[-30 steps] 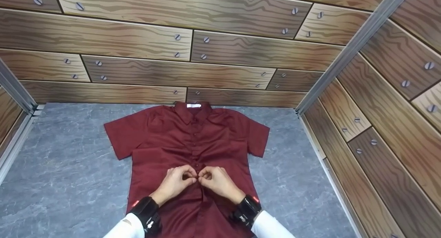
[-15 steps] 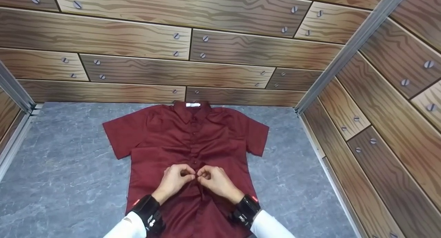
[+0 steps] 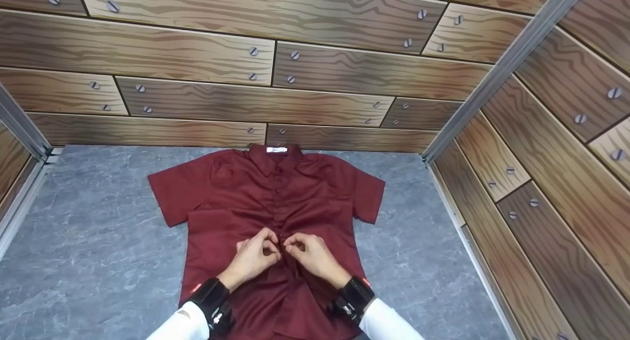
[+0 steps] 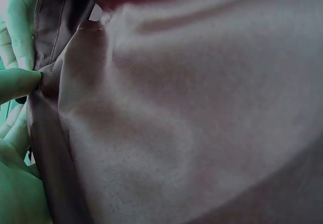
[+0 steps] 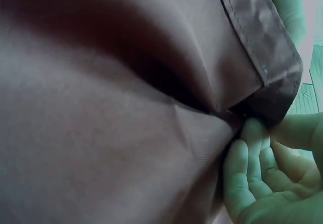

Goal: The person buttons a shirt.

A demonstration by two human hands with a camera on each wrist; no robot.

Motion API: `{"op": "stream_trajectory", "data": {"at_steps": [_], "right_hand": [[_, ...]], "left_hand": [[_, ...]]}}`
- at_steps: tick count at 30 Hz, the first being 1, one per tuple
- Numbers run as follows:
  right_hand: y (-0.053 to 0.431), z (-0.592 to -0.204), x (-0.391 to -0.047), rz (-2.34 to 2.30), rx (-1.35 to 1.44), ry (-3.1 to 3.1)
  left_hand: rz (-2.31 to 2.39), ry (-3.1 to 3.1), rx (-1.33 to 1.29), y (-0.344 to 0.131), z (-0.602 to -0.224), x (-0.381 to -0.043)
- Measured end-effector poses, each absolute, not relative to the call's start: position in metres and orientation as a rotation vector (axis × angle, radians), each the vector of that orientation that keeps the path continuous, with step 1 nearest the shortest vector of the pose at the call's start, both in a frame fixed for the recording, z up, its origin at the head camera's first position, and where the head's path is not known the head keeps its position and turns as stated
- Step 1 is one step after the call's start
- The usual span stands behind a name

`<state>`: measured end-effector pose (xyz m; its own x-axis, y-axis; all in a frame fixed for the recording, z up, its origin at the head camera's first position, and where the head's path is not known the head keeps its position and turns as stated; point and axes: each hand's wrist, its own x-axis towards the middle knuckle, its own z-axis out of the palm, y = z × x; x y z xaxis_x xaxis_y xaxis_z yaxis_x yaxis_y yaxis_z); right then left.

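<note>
A dark red short-sleeved shirt (image 3: 221, 197) lies front up with its collar at the far end. Over the lower middle of its button placket (image 3: 277, 202), both hands work close together. The left hand (image 3: 252, 257) pinches the placket edge between thumb and fingers. Facing it, the right hand (image 3: 315, 257) grips the other side of the same edge, its fingertips almost meeting the left ones. The right wrist view shows the fingers (image 5: 252, 168) bunched on lifted, folded cloth (image 5: 272, 52). Pinched cloth (image 4: 50, 82) also stands up in the left wrist view. Any button between the fingertips is hidden.
The shirt rests on a grey marbled surface (image 3: 98, 222). A wood-patterned wall (image 3: 197, 104) stands right behind the collar, another (image 3: 531, 222) rises at the right. Metal rails (image 3: 492, 84) run along the corners. Each wrist wears a black strapped camera (image 3: 211, 300).
The left hand's fingers have risen slightly and shifted away from the body at the placket. The right hand stays nearly in place, and the shirt lies as before.
</note>
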<state>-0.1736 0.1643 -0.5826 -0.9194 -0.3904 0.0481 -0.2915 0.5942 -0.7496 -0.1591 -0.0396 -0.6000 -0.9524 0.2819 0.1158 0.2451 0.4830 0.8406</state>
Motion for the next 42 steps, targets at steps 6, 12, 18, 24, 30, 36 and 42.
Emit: {"op": "stream_trajectory", "data": {"at_steps": [6, 12, 18, 24, 30, 36, 42], "right_hand": [[0.163, -0.582, -0.173, -1.258, -0.589, 2.649], [0.163, -0.581, -0.171, -1.274, -0.585, 2.645], [0.162, -0.579, -0.169, -1.292, -0.602, 2.630], [0.161, -0.582, -0.169, -1.364, -0.615, 2.567], [0.161, -0.584, -0.168, -1.269, -0.687, 2.704], [0.160, -0.586, -0.166, -1.293, -0.744, 2.695], [0.160, -0.586, -0.167, -1.269, -0.790, 2.696]], "left_hand": [[1.504, 2.678, 0.491, -0.037, -0.598, -0.161], [1.499, 2.682, 0.471, -0.035, -0.598, -0.160], [1.471, 2.717, 0.470, -0.033, -0.596, -0.160], [1.447, 2.766, 0.481, -0.030, -0.597, -0.160], [1.439, 2.785, 0.487, -0.029, -0.598, -0.161], [1.474, 2.764, 0.483, -0.029, -0.597, -0.162], [1.488, 2.679, 0.443, -0.031, -0.597, -0.164]]}}
